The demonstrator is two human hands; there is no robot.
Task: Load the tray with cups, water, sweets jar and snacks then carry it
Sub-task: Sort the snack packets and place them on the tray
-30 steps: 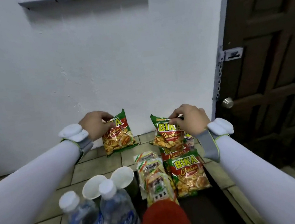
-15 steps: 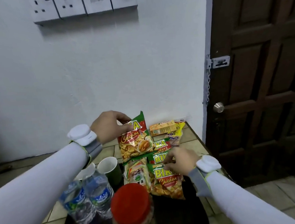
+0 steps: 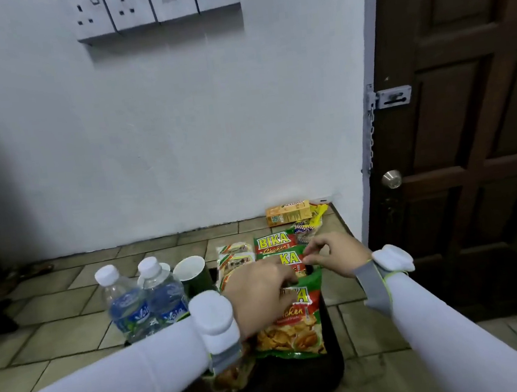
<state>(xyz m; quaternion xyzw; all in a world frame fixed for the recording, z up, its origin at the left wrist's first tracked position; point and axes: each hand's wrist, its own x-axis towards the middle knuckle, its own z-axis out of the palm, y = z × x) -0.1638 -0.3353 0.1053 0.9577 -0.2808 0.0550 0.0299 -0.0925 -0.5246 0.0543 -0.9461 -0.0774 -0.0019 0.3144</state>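
A black tray (image 3: 336,364) lies on the tiled counter. On its left stand two water bottles (image 3: 127,304) (image 3: 163,295) and a green paper cup (image 3: 195,274). Small cracker packets (image 3: 235,256) are stacked behind. Three red-green BIKA snack bags lie in a row: a far one (image 3: 275,242), a middle one (image 3: 288,258) and a near one (image 3: 294,324). My left hand (image 3: 259,295) grips the top of the near bag. My right hand (image 3: 334,253) pinches the right edge of the middle bag. The sweets jar (image 3: 232,373) is mostly hidden under my left wrist.
An orange carton (image 3: 288,213) and yellow packets (image 3: 317,216) lie off the tray by the wall. The counter ends at the right near a dark wooden door (image 3: 470,139) with a knob (image 3: 391,179). Wall sockets (image 3: 155,4) sit high up.
My left hand has brought its snack bag from near the wall down onto the front of the tray. My right hand has shifted up and right to the middle bag's edge.
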